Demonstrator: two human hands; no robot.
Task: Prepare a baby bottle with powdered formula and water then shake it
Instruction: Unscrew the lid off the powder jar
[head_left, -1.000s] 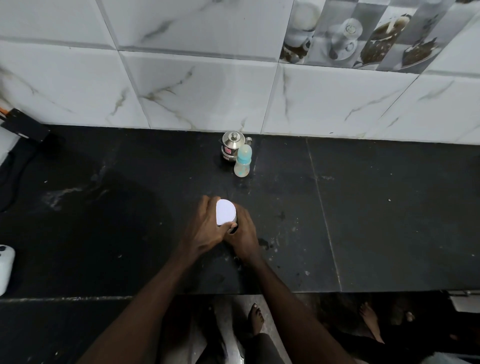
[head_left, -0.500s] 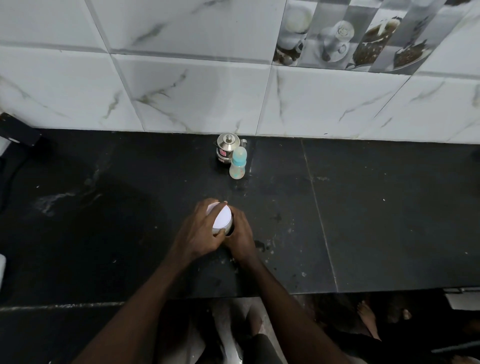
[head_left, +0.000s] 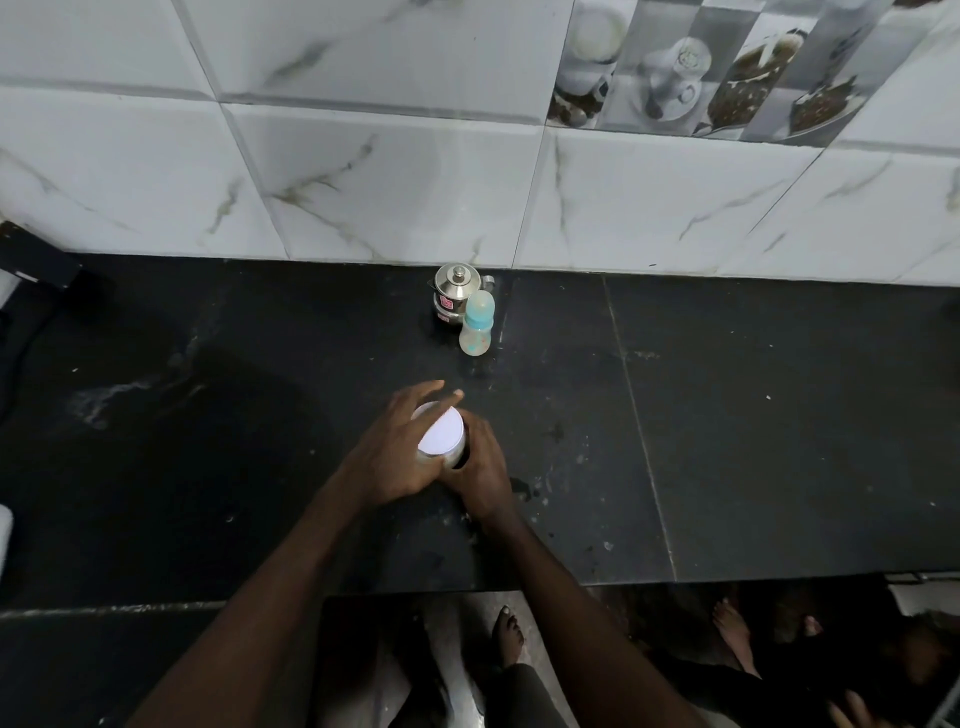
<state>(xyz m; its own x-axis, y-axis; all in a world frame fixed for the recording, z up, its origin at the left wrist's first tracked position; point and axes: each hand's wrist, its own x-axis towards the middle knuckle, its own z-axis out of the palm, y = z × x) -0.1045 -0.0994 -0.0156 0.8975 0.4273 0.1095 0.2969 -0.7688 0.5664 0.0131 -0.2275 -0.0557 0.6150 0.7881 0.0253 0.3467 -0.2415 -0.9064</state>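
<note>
Formula jar (head_left: 441, 447) stands on the counter (head_left: 779, 441) near its front edge: rigid, probably light, smooth-sided. My right hand (head_left: 480, 475) grips its wall; my left hand (head_left: 392, 457) turns the white lid (head_left: 441, 432), fingertips splayed. Bottle (head_left: 476, 325), small and tippable, waits capped beside the steel pot (head_left: 453, 293).

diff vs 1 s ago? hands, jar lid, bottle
The left hand has shifted over the white lid of the jar: fingers now spread across its far side, and the lid looks tilted, apparently being turned or lifted. The right hand keeps gripping the jar body. The baby bottle and steel pot by the wall have not moved on the counter.
</note>
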